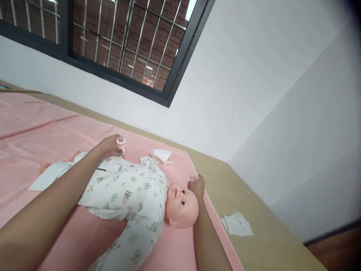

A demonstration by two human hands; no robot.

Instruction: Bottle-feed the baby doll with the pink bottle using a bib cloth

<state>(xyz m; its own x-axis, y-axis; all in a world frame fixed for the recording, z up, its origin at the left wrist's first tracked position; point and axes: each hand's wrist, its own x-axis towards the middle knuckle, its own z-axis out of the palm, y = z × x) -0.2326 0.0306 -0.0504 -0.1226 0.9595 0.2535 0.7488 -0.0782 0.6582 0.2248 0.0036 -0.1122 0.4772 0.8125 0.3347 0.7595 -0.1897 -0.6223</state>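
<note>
A baby doll (pixel 124 188) in white clothes with a green bear print lies on its back on a pink blanket (pixel 36 128), its bald head toward the right. Beyond the doll's body, my left hand (pixel 109 144) grips a small pink baby bottle (pixel 121 142) with a clear teat, held upright. My right hand (pixel 197 184) is past the doll's head, near the blanket's edge. Its fingers are closed round a small clear cap-like thing (pixel 194 178), mostly hidden by them.
A clear packet with a white tissue (pixel 163 154) lies beyond the doll's shoulder. Folded white tissues (pixel 237 224) rest on the tan surface (pixel 214 169) at right. A white wall (pixel 197 124) and a barred window (pixel 121 41) stand behind.
</note>
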